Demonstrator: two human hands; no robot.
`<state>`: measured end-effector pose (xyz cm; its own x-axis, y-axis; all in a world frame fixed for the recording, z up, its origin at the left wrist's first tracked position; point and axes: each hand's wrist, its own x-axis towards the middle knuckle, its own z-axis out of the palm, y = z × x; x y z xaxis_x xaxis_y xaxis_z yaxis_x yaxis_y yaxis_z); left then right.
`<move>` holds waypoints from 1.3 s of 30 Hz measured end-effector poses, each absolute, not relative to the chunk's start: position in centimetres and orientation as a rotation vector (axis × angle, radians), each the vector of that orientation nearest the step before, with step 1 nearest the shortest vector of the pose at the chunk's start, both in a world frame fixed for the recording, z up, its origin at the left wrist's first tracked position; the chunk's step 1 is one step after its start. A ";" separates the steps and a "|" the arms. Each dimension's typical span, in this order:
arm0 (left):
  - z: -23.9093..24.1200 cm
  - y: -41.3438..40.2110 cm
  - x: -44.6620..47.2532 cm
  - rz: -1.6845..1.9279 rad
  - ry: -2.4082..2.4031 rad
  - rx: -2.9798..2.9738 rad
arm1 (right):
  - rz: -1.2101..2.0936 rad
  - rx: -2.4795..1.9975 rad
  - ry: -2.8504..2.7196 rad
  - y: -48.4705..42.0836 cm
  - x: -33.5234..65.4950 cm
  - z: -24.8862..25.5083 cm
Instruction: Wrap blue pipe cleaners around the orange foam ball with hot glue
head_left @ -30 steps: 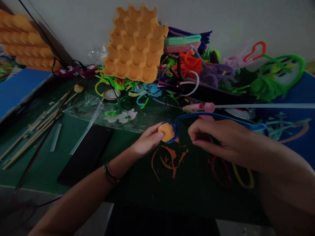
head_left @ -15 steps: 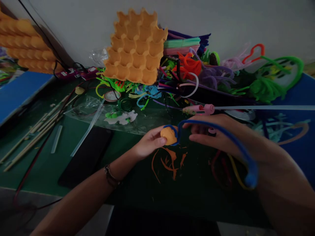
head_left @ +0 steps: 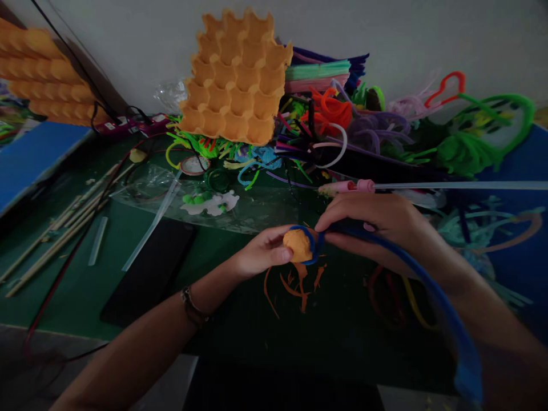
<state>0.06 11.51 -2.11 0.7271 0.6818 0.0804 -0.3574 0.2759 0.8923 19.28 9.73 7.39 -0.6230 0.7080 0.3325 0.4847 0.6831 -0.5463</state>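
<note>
Between the fingers and thumb of my left hand [head_left: 263, 251] sits a small rounded orange piece [head_left: 298, 245], which looks like a cut egg-carton cup. A fuzzy blue pipe cleaner [head_left: 406, 260] curls around its upper and right edge. My right hand [head_left: 363, 222] pinches the blue stem just right of the cup, and the long free end trails over the wrist toward the lower right. Under the left hand, thin orange scraps [head_left: 302, 288] lie on the dark green table [head_left: 240, 348].
An orange egg tray [head_left: 237, 80] leans upright at the back among heaped coloured pipe cleaners [head_left: 377, 131]. A pink glue gun [head_left: 346, 187] with a long glue stick lies behind my right hand. At left are a black phone-like slab [head_left: 148, 274] and wooden sticks [head_left: 64, 240].
The right fingers have closed on the blue pipe cleaner near the cup. The cup has shifted slightly right and down, and the stem's free end has swung lower right.
</note>
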 end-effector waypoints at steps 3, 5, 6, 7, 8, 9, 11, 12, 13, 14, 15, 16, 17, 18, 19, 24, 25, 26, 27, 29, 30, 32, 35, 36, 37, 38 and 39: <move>-1.9 11.5 0.1 0.697 0.334 1.080 | 0.513 -0.867 -2.391 9.7 19.5 7.5; -1.8 11.5 0.1 0.691 0.328 1.077 | 0.521 -0.849 -2.398 9.7 19.5 7.5; -1.7 11.5 0.0 0.693 0.325 1.078 | 0.529 -0.842 -2.402 9.7 19.6 7.5; -1.7 11.5 0.0 0.697 0.318 1.082 | 0.535 -0.833 -2.405 9.7 19.6 7.5; -1.7 11.5 0.0 0.699 0.306 1.088 | 0.535 -0.824 -2.406 9.7 19.6 7.5; -1.7 11.5 0.0 0.704 0.291 1.093 | 0.527 -0.823 -2.409 9.7 19.6 7.6; -1.7 11.5 0.1 0.704 0.253 1.100 | 0.491 -0.836 -2.419 9.6 19.5 7.8; -1.6 11.5 0.1 0.704 0.237 1.102 | 0.472 -0.843 -2.428 9.5 19.4 7.9; -1.6 11.5 0.1 0.702 0.224 1.104 | 0.458 -0.849 -2.439 9.5 19.4 8.0; -1.6 11.5 0.1 0.702 0.214 1.103 | 0.447 -0.852 -2.452 9.4 19.3 8.0; -1.6 11.6 0.1 0.697 0.210 1.103 | 0.435 -0.848 -2.461 9.4 19.3 8.1; -1.5 11.6 0.1 0.690 0.211 1.105 | 0.424 -0.842 -2.470 9.3 19.3 8.1; -1.5 11.6 0.0 0.684 0.218 1.106 | 0.412 -0.838 -2.483 9.2 19.2 8.2; -1.4 11.6 0.0 0.677 0.226 1.109 | 0.401 -0.841 -2.497 9.1 19.2 8.2; -1.4 11.6 -0.1 0.666 0.235 1.113 | 0.386 -0.841 -2.511 9.0 19.2 8.2; -1.3 11.6 -0.2 0.612 0.284 1.144 | 0.393 -0.912 -2.586 8.6 19.3 8.4; -1.3 11.6 -0.3 0.605 0.295 1.153 | 0.420 -0.916 -2.592 8.6 19.3 8.4; -1.3 11.6 -0.3 0.595 0.305 1.162 | 0.451 -0.914 -2.595 8.6 19.3 8.3; -1.3 11.5 -0.3 0.579 0.313 1.164 | 0.475 -0.906 -2.593 8.7 19.4 8.3; -1.3 11.4 -0.2 0.551 0.320 1.156 | 0.505 -0.886 -2.583 8.8 19.5 8.3; -1.3 11.4 -0.2 0.537 0.322 1.153 | 0.508 -0.881 -2.580 8.8 19.5 8.3; -1.4 11.3 -0.3 0.526 0.321 1.150 | 0.499 -0.889 -2.577 8.8 19.5 8.3; -1.4 11.3 -0.3 0.528 0.319 1.161 | 0.489 -0.916 -2.582 8.7 19.3 8.4; -1.4 11.3 -0.3 0.531 0.318 1.160 | 0.478 -0.929 -2.580 8.7 19.3 8.5; -1.5 11.3 -0.3 0.534 0.321 1.156 | 0.463 -0.943 -2.577 8.6 19.2 8.5; -1.5 11.3 -0.3 0.536 0.327 1.149 | 0.446 -0.960 -2.573 8.6 19.0 8.4; -1.5 11.3 -0.2 0.539 0.335 1.137 | 0.428 -0.980 -2.570 8.6 18.9 8.3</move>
